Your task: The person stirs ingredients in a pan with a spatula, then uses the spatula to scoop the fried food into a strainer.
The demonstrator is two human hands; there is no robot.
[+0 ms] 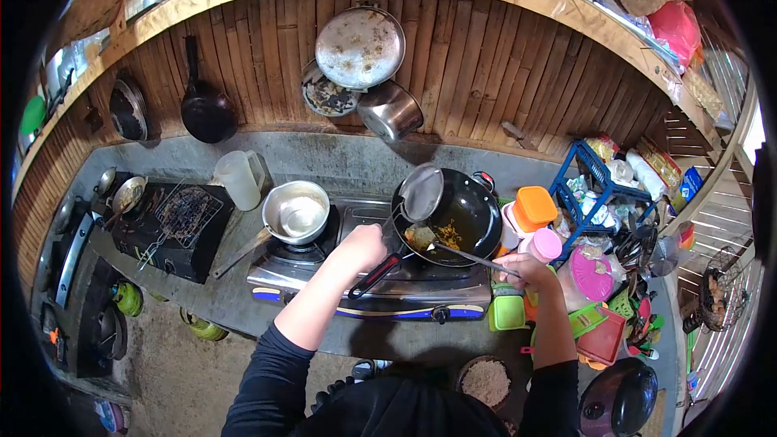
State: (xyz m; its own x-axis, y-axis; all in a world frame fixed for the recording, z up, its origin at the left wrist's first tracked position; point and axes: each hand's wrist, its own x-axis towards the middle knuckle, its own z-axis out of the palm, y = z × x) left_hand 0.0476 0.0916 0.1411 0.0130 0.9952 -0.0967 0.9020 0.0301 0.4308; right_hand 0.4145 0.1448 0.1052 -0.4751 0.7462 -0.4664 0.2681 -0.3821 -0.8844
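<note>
A black wok [483,214] sits on the right burner of the gas stove [263,279], with oil and small golden-brown bits [447,235] in it. My left hand [363,249] is closed around the handle of a round mesh strainer [422,194], which is tilted over the wok's left side. Below that hand, the wok's black and red handle [377,275] sticks out toward me. In my right hand [522,269] is the long handle of a metal spatula [473,257]; its head reaches into the wok, close to the brown bits.
A silver saucepan [296,212] occupies the left burner. Farther left are a clear plastic jug [238,181] and a charcoal grill [188,214]. Plastic containers [534,209] and a blue rack [603,186] crowd the right side. Pans [360,48] hang on the wall.
</note>
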